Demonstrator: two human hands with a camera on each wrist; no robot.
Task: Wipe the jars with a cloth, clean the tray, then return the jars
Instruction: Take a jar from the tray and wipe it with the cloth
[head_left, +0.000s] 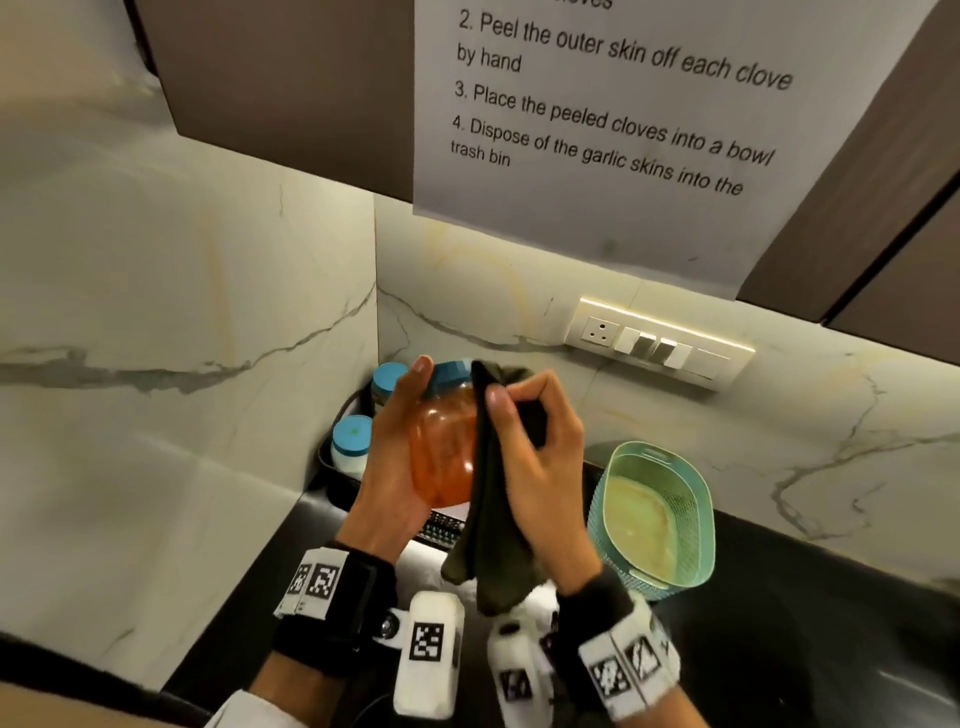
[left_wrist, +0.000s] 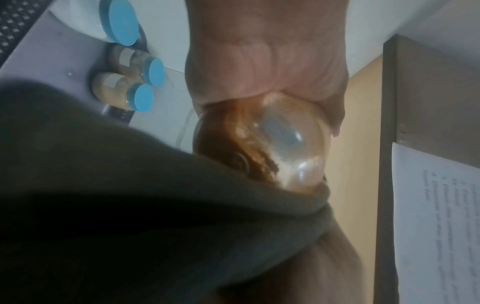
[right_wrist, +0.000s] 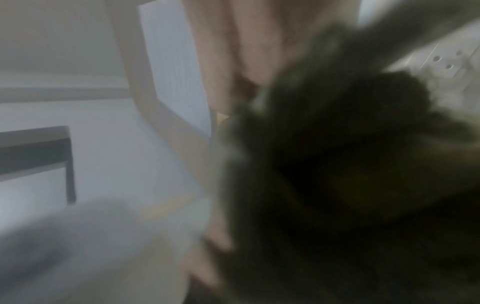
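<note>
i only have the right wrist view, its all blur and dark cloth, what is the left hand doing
Observer: The left hand grips an orange jar lifted above the tray.
Operator: is the cloth on it
Observer: Yes, the right hand pinches the dark cloth against the jar's side.
Operator: other jars out yet
Observer: No, the left wrist view shows three blue-lidded jars together below.

A dark countertop (head_left: 779, 597) carries the things. A black tray (head_left: 332, 467) sits in its corner. A green basket (head_left: 657, 519) stands right of the tray.
</note>
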